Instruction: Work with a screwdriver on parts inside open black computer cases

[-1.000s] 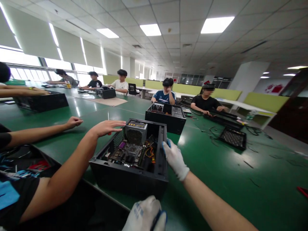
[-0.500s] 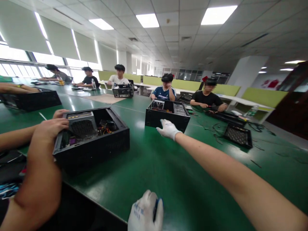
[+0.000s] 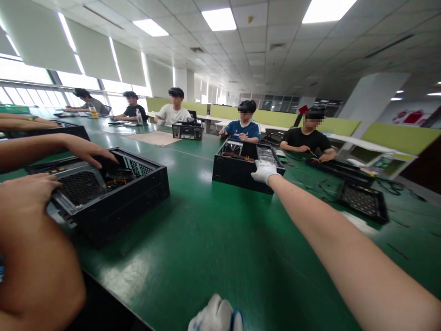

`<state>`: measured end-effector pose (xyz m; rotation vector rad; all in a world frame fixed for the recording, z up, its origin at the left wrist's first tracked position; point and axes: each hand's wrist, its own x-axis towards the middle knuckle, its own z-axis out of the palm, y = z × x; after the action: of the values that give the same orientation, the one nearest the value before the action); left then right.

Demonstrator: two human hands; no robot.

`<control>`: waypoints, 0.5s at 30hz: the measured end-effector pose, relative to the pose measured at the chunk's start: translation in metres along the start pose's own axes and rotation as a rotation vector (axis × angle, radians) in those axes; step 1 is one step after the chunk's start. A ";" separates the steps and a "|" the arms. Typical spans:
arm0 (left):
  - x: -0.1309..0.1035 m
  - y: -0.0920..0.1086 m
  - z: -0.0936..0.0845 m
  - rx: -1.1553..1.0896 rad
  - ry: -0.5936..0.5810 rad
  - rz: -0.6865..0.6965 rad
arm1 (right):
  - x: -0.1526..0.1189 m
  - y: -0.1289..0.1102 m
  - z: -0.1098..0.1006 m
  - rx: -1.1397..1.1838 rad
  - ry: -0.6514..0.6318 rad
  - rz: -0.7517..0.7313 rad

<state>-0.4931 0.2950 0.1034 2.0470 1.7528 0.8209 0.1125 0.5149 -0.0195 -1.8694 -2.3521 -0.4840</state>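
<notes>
My right hand (image 3: 265, 172), in a white glove, reaches across the table and grips the near edge of an open black computer case (image 3: 237, 171). The fingers lie over its top rim and the thumb rests on the outer wall. Inside that case a fan grille and yellow-orange wires show. At the bottom of the view, my left hand (image 3: 215, 315), gloved in white with blue on the palm side, hovers or rests by the table's near edge; I cannot tell which. Its fingers are curled closed, and their inner side is hidden.
At the left, a co-worker's bare hands work on another open computer case (image 3: 127, 202). Several people sit around the green table (image 3: 193, 239). A black panel (image 3: 363, 200) and loose cables (image 3: 394, 185) lie at the right. Farther back stands another case (image 3: 187, 130).
My right hand has gone from the case's side wall to its top edge, farther right. The left co-worker's hand now reaches into the nearer case, which sits turned. The view has shifted somewhat.
</notes>
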 end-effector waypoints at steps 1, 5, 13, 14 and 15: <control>0.001 0.006 0.013 0.009 -0.003 -0.044 | 0.000 0.000 -0.001 -0.013 -0.001 0.005; -0.075 0.104 0.185 0.082 0.353 0.010 | -0.004 -0.001 -0.014 -0.049 -0.030 0.010; -0.241 0.228 0.455 0.154 0.463 0.123 | -0.063 -0.008 -0.035 -0.087 -0.036 -0.022; -0.244 0.229 0.460 0.156 0.453 0.120 | -0.074 -0.008 -0.037 -0.088 -0.033 -0.025; -0.246 0.228 0.464 0.158 0.448 0.120 | -0.085 -0.007 -0.040 -0.087 -0.031 -0.029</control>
<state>-0.0502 0.0683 -0.1792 2.2148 1.9877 1.2997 0.1215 0.4224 -0.0061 -1.8951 -2.4182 -0.5729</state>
